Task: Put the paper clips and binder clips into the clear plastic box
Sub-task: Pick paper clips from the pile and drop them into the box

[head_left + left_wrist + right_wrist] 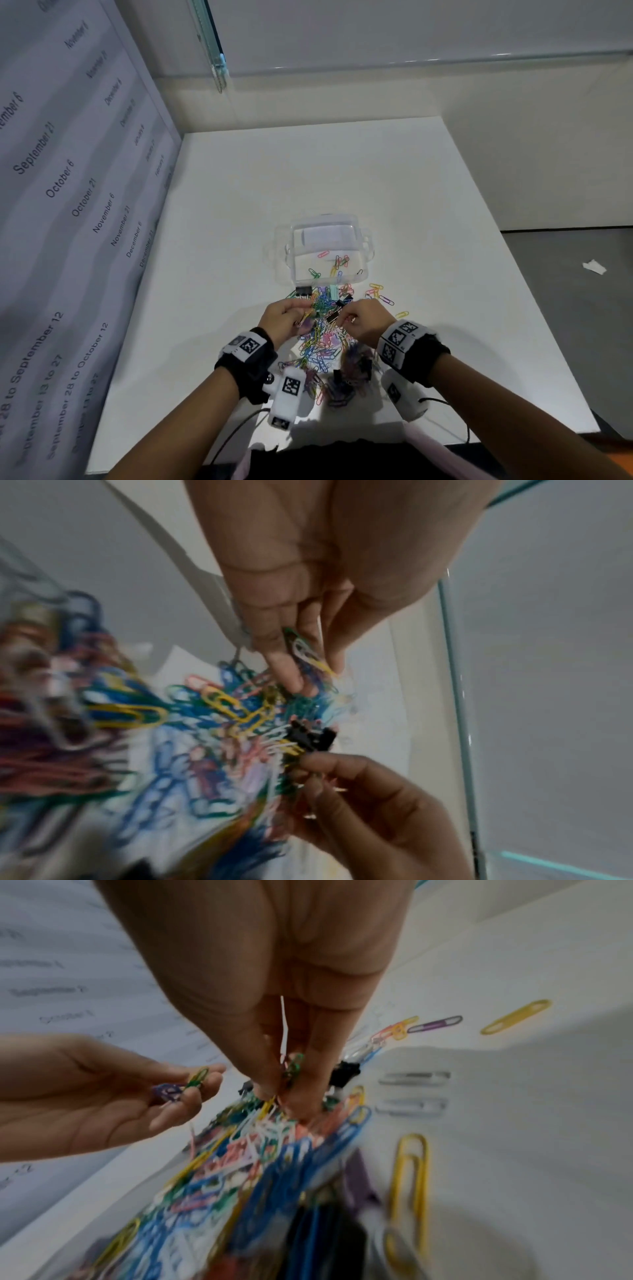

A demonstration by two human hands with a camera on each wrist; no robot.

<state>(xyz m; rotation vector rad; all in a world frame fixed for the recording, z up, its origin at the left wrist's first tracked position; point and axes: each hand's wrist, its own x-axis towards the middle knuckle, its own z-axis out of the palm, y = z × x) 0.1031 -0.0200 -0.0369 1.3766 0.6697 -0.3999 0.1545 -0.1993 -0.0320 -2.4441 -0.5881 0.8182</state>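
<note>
Multicoloured paper clips [320, 339] heaped with black binder clips [303, 291] before clear plastic box [323, 251]; left hand [284, 317] and right hand [364, 322] fingers each pinch clips.

Date ranges on wall sheet [68, 192]

The head view looks forward and down from above onto the white table [428, 212], taking in both forearms, the clear box [363, 247] farther off and a printed wall on the left. The left wrist view sits close behind the left hand [329, 569] and looks along its fingers down at the heap of paper clips [192, 739], with the right hand [373, 813] entering low in the picture. The right wrist view does the same from behind the right hand [274, 961], very near the same heap, with the left hand [103, 1091] at its left edge, so all three views share the heap and both hands.
</note>
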